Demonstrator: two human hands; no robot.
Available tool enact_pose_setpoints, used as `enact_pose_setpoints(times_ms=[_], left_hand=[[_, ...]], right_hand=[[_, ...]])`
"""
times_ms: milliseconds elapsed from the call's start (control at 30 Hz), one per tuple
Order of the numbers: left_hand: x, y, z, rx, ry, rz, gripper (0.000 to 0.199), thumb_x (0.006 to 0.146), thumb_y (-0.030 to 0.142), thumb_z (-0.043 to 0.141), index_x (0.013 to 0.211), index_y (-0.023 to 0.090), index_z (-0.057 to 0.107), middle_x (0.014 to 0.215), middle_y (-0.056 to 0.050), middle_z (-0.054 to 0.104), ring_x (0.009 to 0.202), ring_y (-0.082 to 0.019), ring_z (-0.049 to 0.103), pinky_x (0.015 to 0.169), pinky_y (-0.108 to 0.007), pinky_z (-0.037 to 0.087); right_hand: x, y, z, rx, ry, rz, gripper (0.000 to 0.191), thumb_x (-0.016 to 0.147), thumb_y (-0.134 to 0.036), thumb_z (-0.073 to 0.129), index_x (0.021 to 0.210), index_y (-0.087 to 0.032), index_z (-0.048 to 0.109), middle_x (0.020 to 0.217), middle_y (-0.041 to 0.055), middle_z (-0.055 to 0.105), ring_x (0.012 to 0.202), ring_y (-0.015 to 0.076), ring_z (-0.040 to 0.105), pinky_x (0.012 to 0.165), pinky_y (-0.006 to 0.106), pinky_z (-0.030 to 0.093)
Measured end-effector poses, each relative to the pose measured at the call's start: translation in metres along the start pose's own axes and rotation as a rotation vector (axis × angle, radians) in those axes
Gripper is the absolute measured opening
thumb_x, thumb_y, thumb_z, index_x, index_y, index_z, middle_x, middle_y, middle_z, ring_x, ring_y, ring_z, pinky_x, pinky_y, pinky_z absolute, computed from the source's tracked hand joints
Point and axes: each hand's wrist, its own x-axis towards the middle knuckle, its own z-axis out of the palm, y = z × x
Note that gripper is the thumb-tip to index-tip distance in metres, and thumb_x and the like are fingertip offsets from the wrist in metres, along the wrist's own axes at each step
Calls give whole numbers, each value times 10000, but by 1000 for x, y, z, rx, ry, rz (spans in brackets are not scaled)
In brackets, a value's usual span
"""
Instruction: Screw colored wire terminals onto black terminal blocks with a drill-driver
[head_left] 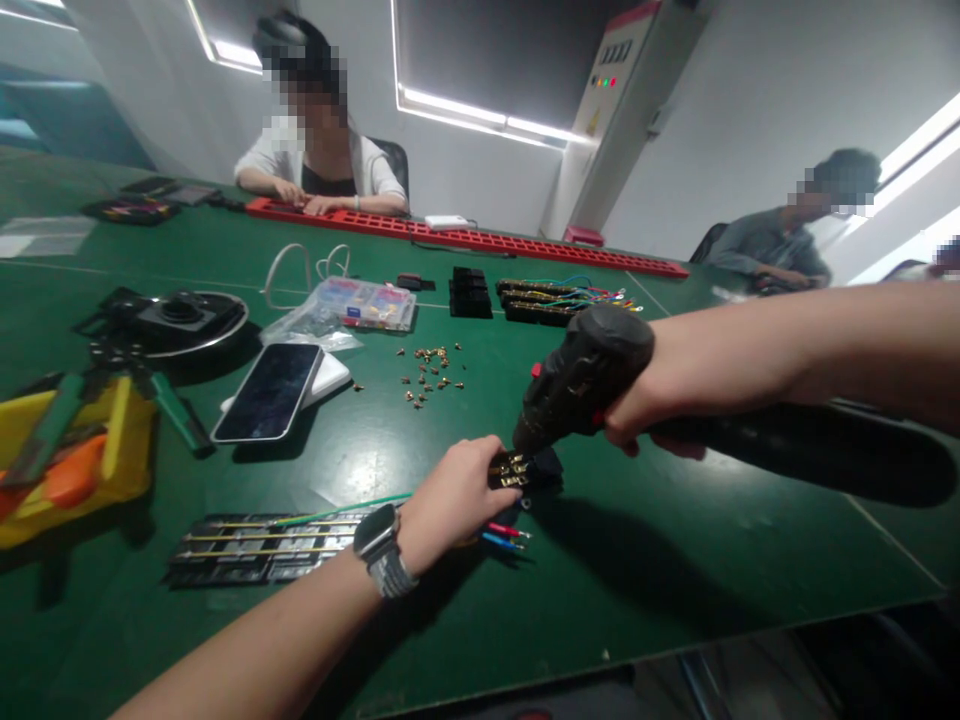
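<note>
My right hand (pixel 649 400) is closed round the handle of a black cordless drill (pixel 577 370). The drill points down and left, its tip at brass terminals (pixel 516 468) on the black end of an opened power strip (pixel 247 545). That end is gripped between the thumb and fingers of my left hand (pixel 461 490). Long brass bars run along the strip, which lies under my left wrist. A green wire (pixel 337 508) runs along it, and red and blue wires (pixel 506 540) with ring ends stick out beside my left hand. The drill's bit is hard to make out.
Loose brass screws (pixel 427 375) lie beyond my hands, near a phone (pixel 268 392) and a parts box (pixel 375 303). Black blocks (pixel 470 292) and wired strips (pixel 555 302) stand farther back. A yellow bin (pixel 127 450) holds tools at left. Two people sit across the table.
</note>
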Motion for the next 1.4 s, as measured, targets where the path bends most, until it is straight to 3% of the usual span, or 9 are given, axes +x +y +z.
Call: enact_pose_setpoints(times_ms=[100,200,367,467,633,800,1233,1400], left_hand=[[0,0,0,18,-5,-2,246,856,317,791,1034,206,663,996,-48,734,916,-252,680,751,-323,483],[0,1,0,11,-3,-1,238,861,320,787,1023,204,657,997,-51,738,914,-250,685,738,-317,474],[1,1,0,4,1,4,223,862,309,784,1012,203,657,990,-54,744,897,-247,695,725,-310,469],[1,1,0,18,-2,2,229,860,304,786,1023,202,661,996,-52,746,895,-243,698,730,-306,469],[2,1,-1,38,-10,4,233,860,312,793,1006,202,649,997,-46,745,894,-240,696,717,-296,454],[2,1,-2,37,-27,11,232,874,321,781,1022,202,649,982,-40,743,872,-231,694,709,-295,440],[2,-1,-1,38,-30,-2,250,867,380,782,1003,212,656,963,-40,737,869,-235,683,707,-303,443],[2,-2,1,41,-15,5,243,859,362,776,1004,212,651,981,-43,741,879,-235,685,717,-301,446]], right_hand=[[-1,12,1,127,-40,8,128,737,-235,791,833,-179,726,695,-8,672,541,135,612,482,219,504],[-4,20,1,178,-58,-36,296,730,-294,865,987,-191,761,796,-3,729,587,140,653,534,226,562],[-8,19,5,217,63,-111,566,721,-348,906,1256,-259,745,1013,41,797,677,194,740,571,269,625],[-8,17,9,221,111,-96,462,745,-328,875,1186,-243,765,1001,54,796,668,201,743,554,269,619],[-9,17,14,176,28,-104,123,735,-213,801,837,-206,732,772,-2,706,576,145,634,505,225,531],[-11,16,16,164,53,-36,92,728,-164,742,705,-195,658,676,-16,633,528,128,575,476,221,473],[-5,36,5,180,72,-13,90,758,-262,766,726,-193,716,673,-2,671,547,136,595,498,231,461],[-4,31,5,186,49,-42,146,718,-282,837,788,-206,733,764,9,723,625,169,673,536,236,544]])
